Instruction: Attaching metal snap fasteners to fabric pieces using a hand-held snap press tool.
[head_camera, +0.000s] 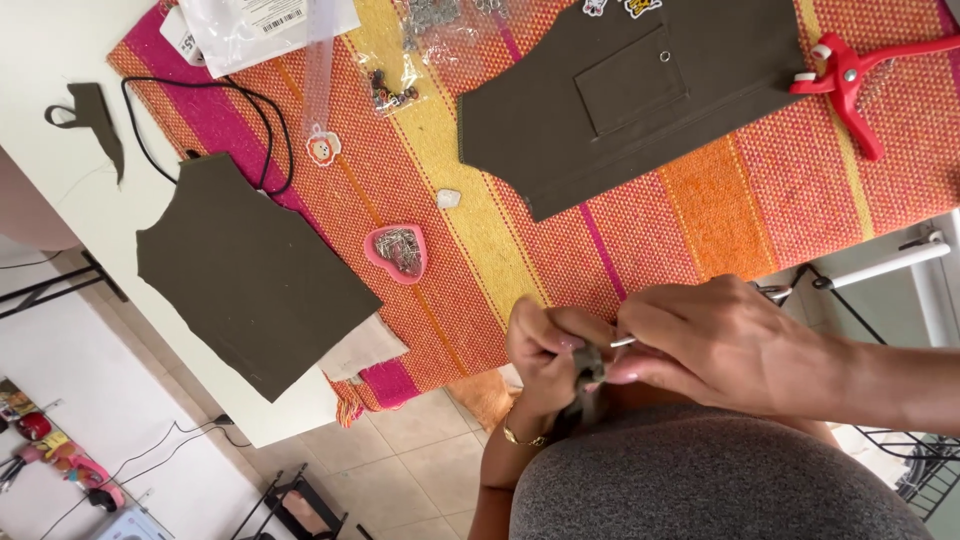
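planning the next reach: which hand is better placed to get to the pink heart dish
Left, probably. The left hand lies nearer the heart dish. The right hand is farther off, and its fingers pinch a metal pin. The left does grip a dark strap, though.

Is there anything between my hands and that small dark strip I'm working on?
Nothing visible. Both the left hand and right hand already pinch the dark strip, with a thin metal pin at it, just off the table edge.
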